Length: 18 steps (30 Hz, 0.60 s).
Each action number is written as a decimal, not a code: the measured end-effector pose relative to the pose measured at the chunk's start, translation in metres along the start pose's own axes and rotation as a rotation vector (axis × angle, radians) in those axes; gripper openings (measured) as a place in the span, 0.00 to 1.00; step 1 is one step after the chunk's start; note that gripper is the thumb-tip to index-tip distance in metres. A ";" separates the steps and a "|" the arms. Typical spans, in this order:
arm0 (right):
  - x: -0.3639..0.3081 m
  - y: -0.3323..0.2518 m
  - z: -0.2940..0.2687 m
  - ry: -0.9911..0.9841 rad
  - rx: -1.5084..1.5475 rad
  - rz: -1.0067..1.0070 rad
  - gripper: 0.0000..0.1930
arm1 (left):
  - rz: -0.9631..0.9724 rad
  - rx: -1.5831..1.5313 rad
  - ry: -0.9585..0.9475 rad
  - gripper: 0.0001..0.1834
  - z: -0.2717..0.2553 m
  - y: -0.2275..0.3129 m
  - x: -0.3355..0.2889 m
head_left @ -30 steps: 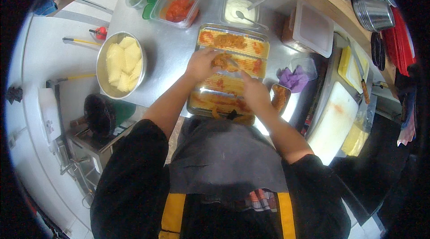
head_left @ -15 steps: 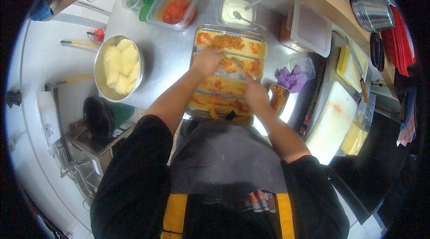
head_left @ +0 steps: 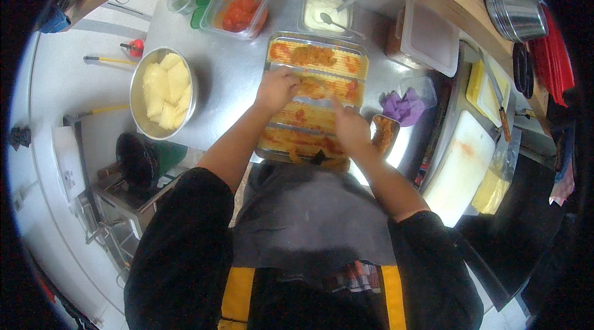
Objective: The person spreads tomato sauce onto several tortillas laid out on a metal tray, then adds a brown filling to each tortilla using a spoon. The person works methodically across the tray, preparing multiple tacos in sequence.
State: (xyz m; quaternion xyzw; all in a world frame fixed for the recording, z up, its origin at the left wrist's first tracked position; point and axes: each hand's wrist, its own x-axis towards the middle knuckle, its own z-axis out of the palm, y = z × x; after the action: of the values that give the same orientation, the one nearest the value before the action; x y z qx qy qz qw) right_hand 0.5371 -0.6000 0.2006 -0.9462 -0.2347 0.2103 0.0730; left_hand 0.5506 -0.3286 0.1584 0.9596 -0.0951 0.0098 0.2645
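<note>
A metal tray (head_left: 364,55) holds rows of ridged yellow pasta sheets, smeared with red sauce; brown-orange filling (head_left: 314,56) lies on the far row. My right hand (head_left: 351,127) grips a spoon (head_left: 330,100), its bowl blurred over the filling on the second row. At the left end of that same row is my left hand (head_left: 278,89), its fingers curled together; what they pinch, if anything, is hidden. Right of the tray stands a small metal container (head_left: 385,135) of brown-orange filling.
Left stands a metal bowl (head_left: 194,92) of yellow pasta sheets. Behind the tray are a tub of red sauce (head_left: 240,14) and a tub of white cream (head_left: 322,9) with spoons. To the right are a purple cloth (head_left: 403,107), a lidded box (head_left: 427,39), a knife (head_left: 495,92) and a cutting board (head_left: 456,166).
My left hand has shifted slightly left and nearer me. The spoon in my right hand has moved over the second row and is now blurred.
</note>
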 end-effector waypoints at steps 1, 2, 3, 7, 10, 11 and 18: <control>0.002 0.001 0.002 0.007 0.011 0.001 0.33 | 0.012 0.044 -0.082 0.10 0.000 -0.003 0.000; 0.005 0.003 0.003 0.000 0.020 0.011 0.33 | 0.035 0.049 -0.052 0.10 0.001 -0.004 -0.001; 0.006 0.004 0.004 0.001 0.023 0.022 0.34 | 0.039 0.059 -0.036 0.10 0.002 -0.004 -0.003; 0.009 0.005 0.004 0.038 0.064 0.024 0.30 | -0.041 0.032 -0.059 0.09 0.004 0.000 -0.002; 0.009 0.004 0.000 0.038 0.096 0.032 0.30 | -0.006 -0.020 0.024 0.10 0.004 0.008 0.001; 0.009 0.004 -0.002 0.027 0.090 0.039 0.30 | -0.034 0.008 -0.004 0.10 0.004 0.011 0.003; 0.010 0.002 -0.004 -0.014 0.074 0.078 0.31 | -0.006 0.040 0.019 0.11 0.005 0.017 0.019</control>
State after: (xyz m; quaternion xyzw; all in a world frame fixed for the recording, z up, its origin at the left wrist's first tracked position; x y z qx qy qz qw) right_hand 0.5475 -0.5970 0.2007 -0.9498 -0.1903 0.2279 0.0982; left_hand 0.5663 -0.3493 0.1641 0.9649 -0.0894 0.0199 0.2461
